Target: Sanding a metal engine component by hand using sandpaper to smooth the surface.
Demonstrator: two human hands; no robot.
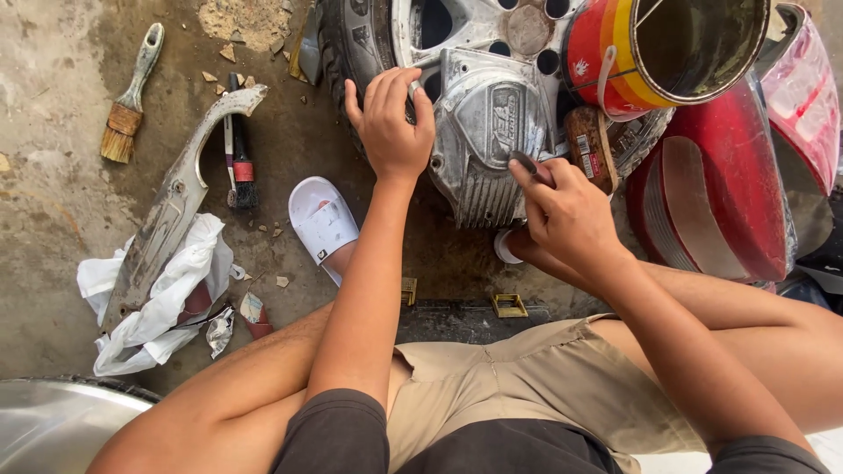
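Pinching a small dark tool (527,163) between my right hand's (571,215) thumb and fingers, I hold its tip against the ribbed metal engine cover (483,132), near the cover's right edge; what kind of tool it is I cannot tell. My left hand (391,127) is closed over the cover's upper left edge, beside the tyre (342,44), fingers curled to steady it. As I judge it, the work goes best with the left hand braced firm and the tool moved in short strokes along the ribs, not across them. Just right of the tool sits a worn brush block (590,145), and above it an open red and yellow can (667,48). On the concrete floor (53,175) to my left lie a paintbrush (130,96), a grey trim piece (176,197) and a white rag (167,298)
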